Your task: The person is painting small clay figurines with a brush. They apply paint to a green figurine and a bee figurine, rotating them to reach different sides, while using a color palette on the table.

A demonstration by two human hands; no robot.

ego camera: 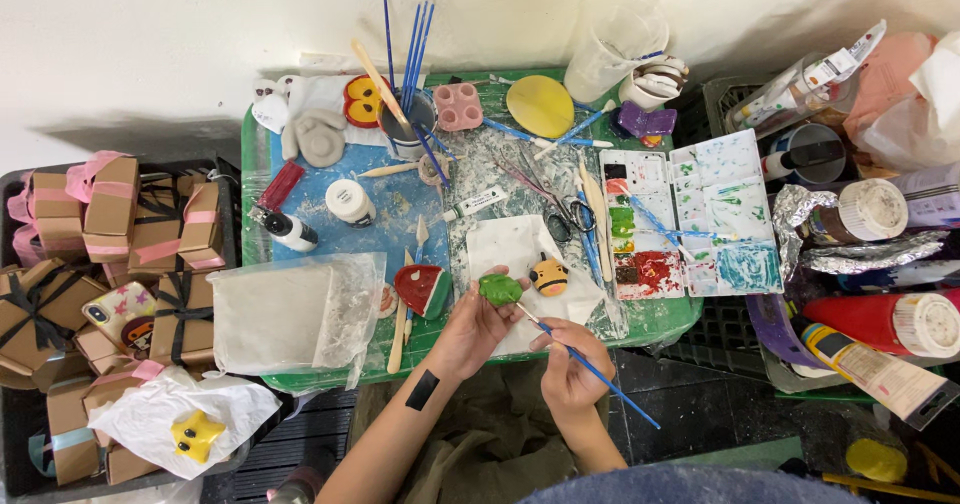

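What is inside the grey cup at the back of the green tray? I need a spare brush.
The grey cup holds several blue-handled brushes and a wooden-handled tool, standing upright. Their lower ends and the cup's bottom are hidden.

You hold a small green clay piece (pixel 500 288), lumpy and glossy with wet paint, up off the bench at the tips of your left hand (pixel 470 326). At its 4 o'clock, a thin blue-handled brush (pixel 590 364) lies gripped in your right hand (pixel 568 364); its pale tip touches the piece's lower right edge, and its handle slants away toward 4 o'clock, past your wrist.
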